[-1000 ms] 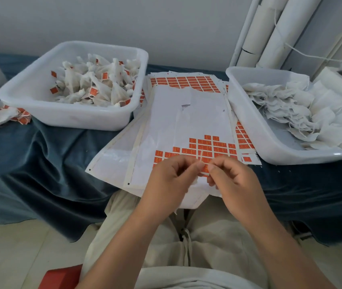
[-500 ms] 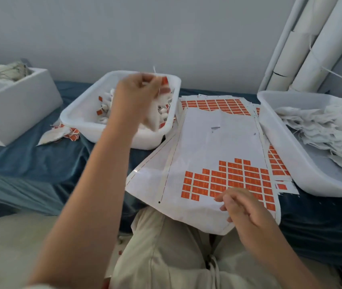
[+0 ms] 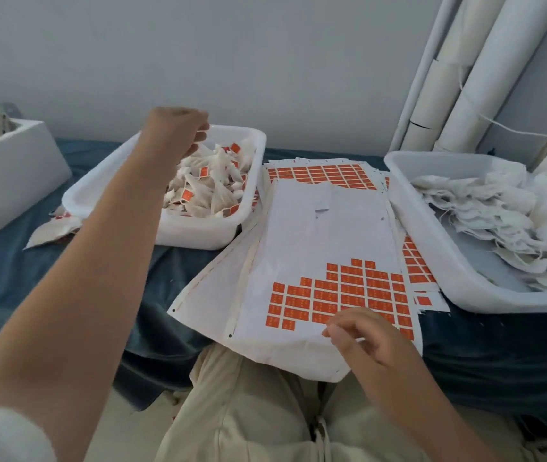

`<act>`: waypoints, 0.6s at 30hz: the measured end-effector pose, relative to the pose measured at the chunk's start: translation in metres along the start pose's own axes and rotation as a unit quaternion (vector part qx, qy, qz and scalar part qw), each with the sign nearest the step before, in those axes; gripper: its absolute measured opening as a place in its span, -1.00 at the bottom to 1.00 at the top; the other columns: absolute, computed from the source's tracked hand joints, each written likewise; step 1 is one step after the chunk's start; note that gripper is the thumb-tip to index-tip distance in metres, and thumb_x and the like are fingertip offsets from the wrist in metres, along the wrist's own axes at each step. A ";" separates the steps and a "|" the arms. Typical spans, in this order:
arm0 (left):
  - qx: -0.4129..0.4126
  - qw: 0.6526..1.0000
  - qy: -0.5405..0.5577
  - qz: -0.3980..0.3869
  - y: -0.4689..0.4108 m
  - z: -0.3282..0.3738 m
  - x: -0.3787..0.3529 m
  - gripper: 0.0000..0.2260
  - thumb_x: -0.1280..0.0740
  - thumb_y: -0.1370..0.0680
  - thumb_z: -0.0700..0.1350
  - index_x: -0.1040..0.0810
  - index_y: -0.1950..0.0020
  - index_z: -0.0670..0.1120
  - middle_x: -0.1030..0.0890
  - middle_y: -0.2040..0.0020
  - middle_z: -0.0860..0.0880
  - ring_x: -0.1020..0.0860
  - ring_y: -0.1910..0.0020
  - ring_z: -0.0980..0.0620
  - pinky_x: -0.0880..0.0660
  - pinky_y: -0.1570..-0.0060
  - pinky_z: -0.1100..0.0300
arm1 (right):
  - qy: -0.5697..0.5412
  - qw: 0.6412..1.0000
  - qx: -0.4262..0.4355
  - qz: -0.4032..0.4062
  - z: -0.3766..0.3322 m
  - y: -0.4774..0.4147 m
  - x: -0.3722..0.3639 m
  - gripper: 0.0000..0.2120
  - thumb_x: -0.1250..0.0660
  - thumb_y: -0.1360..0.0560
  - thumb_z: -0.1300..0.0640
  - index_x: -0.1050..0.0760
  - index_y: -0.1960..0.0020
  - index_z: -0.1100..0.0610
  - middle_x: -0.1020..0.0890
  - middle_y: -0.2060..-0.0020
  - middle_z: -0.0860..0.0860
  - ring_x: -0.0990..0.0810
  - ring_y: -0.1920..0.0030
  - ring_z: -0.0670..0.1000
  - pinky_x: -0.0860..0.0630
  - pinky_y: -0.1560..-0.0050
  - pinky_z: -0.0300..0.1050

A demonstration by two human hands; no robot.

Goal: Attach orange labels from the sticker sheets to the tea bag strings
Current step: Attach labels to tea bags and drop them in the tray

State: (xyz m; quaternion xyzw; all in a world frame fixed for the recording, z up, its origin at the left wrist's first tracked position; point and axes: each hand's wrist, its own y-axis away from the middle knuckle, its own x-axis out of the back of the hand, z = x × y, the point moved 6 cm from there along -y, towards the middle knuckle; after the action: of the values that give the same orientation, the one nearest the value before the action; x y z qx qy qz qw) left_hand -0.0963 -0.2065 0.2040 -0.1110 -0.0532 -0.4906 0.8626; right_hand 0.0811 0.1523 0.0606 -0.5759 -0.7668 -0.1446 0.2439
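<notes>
left hand point(image 3: 179, 128) curled over tea-bag bin point(image 3: 249, 136), hold unclear, right hand point(image 3: 365, 338) loosely curled, fingertips point(image 3: 331, 330) touching sticker sheet point(image 3: 325, 235)

Makeshift piecework station: cloth-draped bench point(image 3: 15, 278), bulk bins point(image 3: 199, 235), sticker sheets point(image 3: 325, 235), exposed wall pipes point(image 3: 458, 95).

1. Dark blue cloth point(image 3: 15, 261) draped over the supporting surface, spanning the middle band of the frame
2. Left tub point(image 3: 199, 236), white, centre left, on the cloth; holds labelled tea bags point(image 3: 214, 185)
3. Sticker sheets point(image 3: 332, 228), stacked flat at centre between both tubs, near edge overhanging the cloth
4. Right tub point(image 3: 448, 271), white, right edge; holds plain tea bags point(image 3: 485, 215)
5. White box point(image 3: 9, 181), far left
6. Loose tea bags point(image 3: 54, 230), just beside the left tub's near corner
</notes>
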 end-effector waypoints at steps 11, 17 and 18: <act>-0.052 0.982 -0.098 -0.154 0.225 -0.081 -0.079 -0.65 -0.26 -0.63 0.22 -0.67 0.22 0.11 -0.68 0.29 0.12 -0.62 0.37 0.18 -0.48 0.44 0.38 | 0.012 0.948 0.052 0.313 -0.008 0.002 0.116 -0.75 -0.30 -0.63 -0.17 -0.52 0.17 -0.10 -0.66 0.22 -0.26 -0.62 0.26 -0.31 -0.46 0.32 -0.47; -0.046 0.973 -0.119 -0.192 0.246 -0.117 -0.101 -0.78 -0.29 -0.64 0.18 -0.69 0.07 0.18 -0.69 0.17 0.31 -0.65 0.16 0.26 -0.58 0.17 0.25 | 0.231 0.935 -0.132 0.233 0.053 -0.064 0.223 -0.80 -0.39 -0.57 -0.16 -0.60 -0.13 -0.11 -0.67 -0.03 -0.20 -0.64 -0.01 -0.08 -0.48 0.02 -0.06; -0.048 0.974 -0.114 -0.190 0.246 -0.119 -0.102 -0.79 -0.29 -0.63 0.19 -0.69 0.06 0.20 -0.68 0.15 0.32 -0.65 0.14 0.28 -0.54 0.17 0.29 | 0.292 0.921 -0.181 0.184 0.067 -0.078 0.234 -0.76 -0.42 -0.58 -0.11 -0.62 -0.19 -0.05 -0.68 -0.10 -0.09 -0.64 -0.06 0.03 -0.50 -0.05 -0.02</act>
State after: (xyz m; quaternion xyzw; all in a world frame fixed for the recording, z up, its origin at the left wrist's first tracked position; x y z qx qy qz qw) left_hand 0.0605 -0.0286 0.0342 -0.1952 -0.1473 -0.6316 0.7357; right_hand -0.0577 0.3533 0.1359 -0.6730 -0.5030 -0.3952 0.3713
